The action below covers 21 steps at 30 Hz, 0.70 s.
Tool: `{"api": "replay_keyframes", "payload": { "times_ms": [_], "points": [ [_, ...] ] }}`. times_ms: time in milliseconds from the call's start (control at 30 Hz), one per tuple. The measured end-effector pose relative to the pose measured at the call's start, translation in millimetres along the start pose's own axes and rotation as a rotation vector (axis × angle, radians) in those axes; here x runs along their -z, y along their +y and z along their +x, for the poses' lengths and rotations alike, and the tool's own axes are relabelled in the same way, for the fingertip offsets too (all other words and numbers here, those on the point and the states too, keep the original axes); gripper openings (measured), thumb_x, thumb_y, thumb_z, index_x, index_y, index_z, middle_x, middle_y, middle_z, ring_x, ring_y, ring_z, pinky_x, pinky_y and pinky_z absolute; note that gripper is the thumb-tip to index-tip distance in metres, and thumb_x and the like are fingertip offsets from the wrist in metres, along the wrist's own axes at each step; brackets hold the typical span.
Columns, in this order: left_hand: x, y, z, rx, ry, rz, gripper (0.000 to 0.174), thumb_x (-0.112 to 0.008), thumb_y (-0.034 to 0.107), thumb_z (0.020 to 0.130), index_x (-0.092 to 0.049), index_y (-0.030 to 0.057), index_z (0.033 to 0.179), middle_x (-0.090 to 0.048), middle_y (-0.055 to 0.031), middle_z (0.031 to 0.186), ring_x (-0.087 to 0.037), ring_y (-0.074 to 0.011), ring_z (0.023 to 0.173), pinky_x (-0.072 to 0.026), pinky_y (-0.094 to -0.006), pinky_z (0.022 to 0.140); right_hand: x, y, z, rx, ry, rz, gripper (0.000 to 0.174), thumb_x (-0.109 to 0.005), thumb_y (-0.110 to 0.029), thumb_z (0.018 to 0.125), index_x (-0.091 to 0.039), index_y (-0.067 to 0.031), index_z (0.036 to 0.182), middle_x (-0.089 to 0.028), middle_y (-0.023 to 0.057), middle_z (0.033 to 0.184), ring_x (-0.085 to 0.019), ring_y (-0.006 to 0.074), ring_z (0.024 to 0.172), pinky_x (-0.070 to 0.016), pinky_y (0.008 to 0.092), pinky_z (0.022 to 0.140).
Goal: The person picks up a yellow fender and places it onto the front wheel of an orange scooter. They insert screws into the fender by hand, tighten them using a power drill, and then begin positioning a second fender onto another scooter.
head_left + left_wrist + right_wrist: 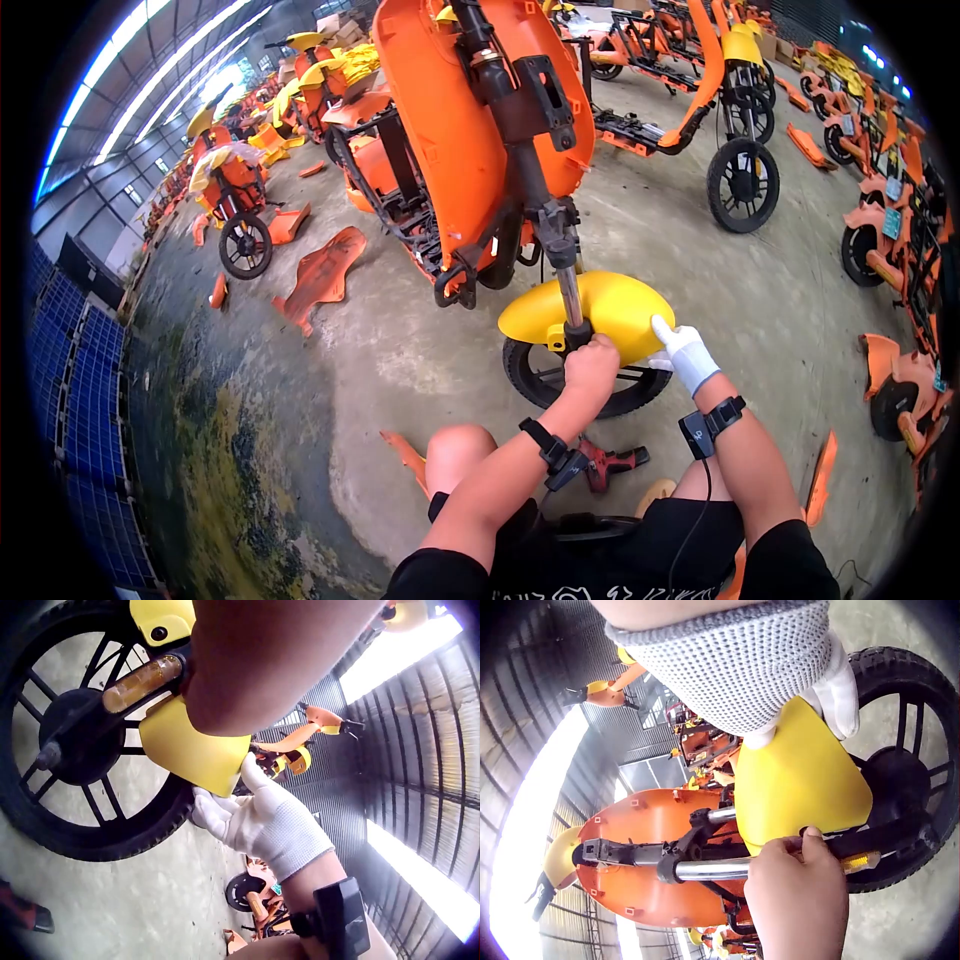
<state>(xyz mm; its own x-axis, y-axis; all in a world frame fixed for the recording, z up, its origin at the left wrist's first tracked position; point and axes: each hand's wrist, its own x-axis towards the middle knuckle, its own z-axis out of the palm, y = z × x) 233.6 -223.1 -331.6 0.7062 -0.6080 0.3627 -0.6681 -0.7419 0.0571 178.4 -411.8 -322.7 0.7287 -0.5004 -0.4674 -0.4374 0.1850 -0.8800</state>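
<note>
A yellow front fender sits over the black spoked wheel of an orange scooter. My right hand, in a white knit glove, pinches the fender's near end, thumb on top and fingers underneath. My bare left hand is across the fork leg, below its chrome tube. Its fingers are curled, with the thumb tip right at a dark hole in the fender. I cannot tell what is between them. Beyond that hand an amber reflector shows on the black lower leg.
A red and black power tool lies on the floor between my legs. Loose orange panels lie to the left and at the right. Other partly stripped scooters stand around; blue crates line the left side.
</note>
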Motion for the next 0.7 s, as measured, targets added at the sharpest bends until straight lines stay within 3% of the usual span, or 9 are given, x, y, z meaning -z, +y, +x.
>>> {"api": "replay_keyframes", "payload": {
  "times_ms": [133,200,367,433,467,600,667,700],
  "points": [
    [-2,0,-5,0.02,-0.021,-0.005,0.006,-0.06,0.009,0.08,-0.058,0.0038,0.082,-0.067,-0.0075,0.067,-0.07,-0.0205,0.058,-0.0552,-0.0307,0.049,-4,-5,-8,-0.027,0.024,0.03,0.076,-0.071,-0.047,0.087,-0.049,0.0149,0.123,-0.063,0.0259,0.111,-0.069,0.0382,0.086,-0.0608,0.0424,0.068],
    [-5,-2,-6,-0.049,0.06,0.013,0.007,-0.06,0.01,0.079,-0.057,0.0043,0.083,-0.065,-0.0063,0.068,-0.069,-0.0189,0.059,-0.0545,-0.0299,0.049,-4,-4,-8,0.005,0.033,0.042,0.07,-0.073,-0.046,0.085,-0.053,0.0128,0.118,-0.066,0.0245,0.104,-0.07,0.0373,0.081,-0.0605,0.0411,0.066],
    [-17,-2,-8,-0.074,0.116,0.063,0.009,-0.06,0.011,0.076,-0.058,0.0044,0.081,-0.062,-0.0038,0.068,-0.065,-0.0165,0.057,-0.0523,-0.029,0.048,-3,-2,-4,-0.026,0.002,0.021,0.073,-0.072,-0.048,0.086,-0.051,0.0116,0.121,-0.064,0.0245,0.108,-0.069,0.0378,0.084,-0.0607,0.0409,0.067],
    [-19,-1,-8,-0.122,0.188,0.147,0.008,-0.061,0.012,0.075,-0.059,0.0057,0.08,-0.061,-0.0028,0.068,-0.064,-0.0152,0.057,-0.0513,-0.028,0.049,-1,-5,-8,-0.015,0.002,0.01,0.077,-0.071,-0.052,0.085,-0.05,0.0126,0.123,-0.064,0.0238,0.107,-0.068,0.0341,0.086,-0.0595,0.041,0.071],
    [-18,-1,-8,-0.125,0.156,0.141,0.017,-0.061,0.013,0.077,-0.065,0.0001,0.087,-0.064,-0.0033,0.069,-0.064,-0.0137,0.059,-0.0521,-0.0283,0.053,0,-4,-8,-0.001,-0.016,-0.001,0.076,-0.07,-0.053,0.086,-0.051,0.0117,0.121,-0.064,0.0231,0.106,-0.067,0.0327,0.085,-0.0591,0.0406,0.071],
    [-15,-1,-6,-0.116,0.143,0.101,0.018,-0.062,0.014,0.076,-0.065,0.0002,0.087,-0.062,-0.0022,0.067,-0.064,-0.0138,0.058,-0.0522,-0.0282,0.052,0,-2,-3,0.001,-0.012,-0.005,0.076,-0.07,-0.053,0.086,-0.051,0.0115,0.121,-0.064,0.0228,0.106,-0.067,0.0329,0.086,-0.0591,0.0405,0.071],
    [-14,1,-6,-0.053,0.131,0.088,0.005,-0.061,0.013,0.076,-0.058,0.0093,0.078,-0.061,-0.002,0.067,-0.066,-0.0159,0.06,-0.0524,-0.0295,0.05,1,0,0,-0.001,-0.002,-0.023,0.075,-0.069,-0.053,0.086,-0.051,0.0116,0.121,-0.064,0.0232,0.106,-0.067,0.0328,0.085,-0.059,0.0409,0.072],
    [-13,1,-5,-0.058,0.133,0.084,0.005,-0.061,0.013,0.076,-0.058,0.0093,0.078,-0.061,-0.002,0.067,-0.066,-0.0159,0.06,-0.0524,-0.0295,0.05,1,2,1,0.0,0.005,-0.022,0.075,-0.069,-0.053,0.086,-0.051,0.0116,0.121,-0.064,0.0232,0.106,-0.067,0.0328,0.085,-0.059,0.0409,0.072]
  ]
}}
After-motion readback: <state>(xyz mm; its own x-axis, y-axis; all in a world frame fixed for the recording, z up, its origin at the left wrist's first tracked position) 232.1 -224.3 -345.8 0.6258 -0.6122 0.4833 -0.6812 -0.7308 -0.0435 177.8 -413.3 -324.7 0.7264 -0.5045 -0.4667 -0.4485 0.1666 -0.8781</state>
